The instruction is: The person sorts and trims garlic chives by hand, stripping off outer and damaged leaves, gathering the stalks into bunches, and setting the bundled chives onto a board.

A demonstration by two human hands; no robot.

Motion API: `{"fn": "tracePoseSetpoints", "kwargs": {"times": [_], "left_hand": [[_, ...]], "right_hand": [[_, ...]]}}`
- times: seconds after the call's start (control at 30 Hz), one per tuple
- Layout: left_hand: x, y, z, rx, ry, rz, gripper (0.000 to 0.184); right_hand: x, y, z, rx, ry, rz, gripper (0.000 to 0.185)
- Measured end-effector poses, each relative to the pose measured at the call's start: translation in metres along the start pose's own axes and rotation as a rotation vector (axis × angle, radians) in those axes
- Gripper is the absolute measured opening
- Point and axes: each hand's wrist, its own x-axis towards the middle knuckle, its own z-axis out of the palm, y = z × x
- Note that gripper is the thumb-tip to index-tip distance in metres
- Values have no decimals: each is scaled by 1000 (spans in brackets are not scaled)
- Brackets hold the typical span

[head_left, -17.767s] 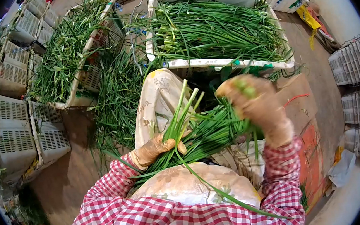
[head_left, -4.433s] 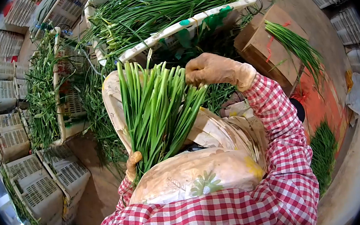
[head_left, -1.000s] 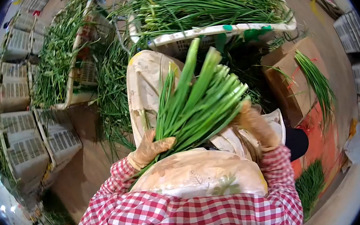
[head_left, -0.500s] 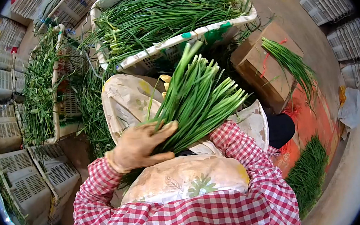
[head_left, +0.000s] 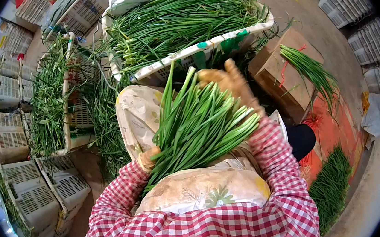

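Note:
A loose bunch of green stalks (head_left: 195,122) lies across my lap, its pale cut ends fanned toward the upper right. My gloved left hand (head_left: 149,158) is wrapped round the leafy lower left of the bunch, most of its fingers hidden beneath. Just beyond the pale ends, my gloved right hand (head_left: 232,84) is raised with fingers apart, a little blurred, and nothing shows in it. In front of my knees stands a white crate (head_left: 201,48) heaped with long green stalks (head_left: 179,20).
A cardboard box (head_left: 282,69) at the right bears a smaller bunch with a red tie (head_left: 307,67). More greens (head_left: 331,187) lie on the red sheet at lower right. A crate of loose leaves (head_left: 65,99) and stacked crates (head_left: 44,189) stand left; leaves (head_left: 107,127) are piled between.
My right hand has come out from under the bunch to its upper right side. My left hand has gone from lying spread over the stalks to gripping their lower left. The stalks have fanned wider.

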Motion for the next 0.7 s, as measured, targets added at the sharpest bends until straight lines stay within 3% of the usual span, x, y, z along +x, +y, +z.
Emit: {"fn": "tracePoseSetpoints", "kwargs": {"times": [0.07,0.1,0.13,0.2,0.27,0.3,0.33,0.37,0.4,0.43,0.47,0.5,0.57,0.6,0.63,0.67,0.7], "left_hand": [[-18,7,-5,473,119,-131,54],[-23,10,-5,629,159,-182,55],[-24,14,0,477,209,-232,52],[-25,25,14,174,301,-328,50],[-22,35,25,-128,378,-415,53],[-18,37,29,-125,383,-419,53],[-14,39,33,58,370,-282,55],[-12,40,35,238,352,-143,57],[-13,40,35,242,352,-149,57],[-14,40,35,-45,436,-195,60],[-15,38,33,-190,474,-219,61],[-16,36,31,-334,518,-240,62],[-18,22,18,-874,124,-140,55],[-21,28,27,-416,139,1,53],[-24,34,37,272,235,95,52],[-26,40,46,745,388,149,51],[-39,36,38,451,422,28,53]], "right_hand": [[-19,-38,10,39,350,-147,56],[-28,-49,-2,-50,322,-250,49],[-42,-61,9,-435,420,-337,47],[-60,-65,9,-628,496,-306,46],[-65,-51,28,-613,504,-191,45],[-66,-40,37,-614,438,-126,44],[-65,-18,33,-817,286,-193,47],[-63,-15,68,-818,393,1,64],[-61,9,60,-1058,337,-35,89],[-56,17,68,-1115,263,41,107],[-52,20,81,-1232,281,152,104],[-48,30,87,-1219,316,97,94],[-45,41,92,-1150,313,-41,78],[-45,41,91,-1147,314,-39,78],[-47,41,87,-1112,287,68,75],[-49,39,83,-1076,259,176,72],[-50,33,81,-1111,190,161,65]]}}
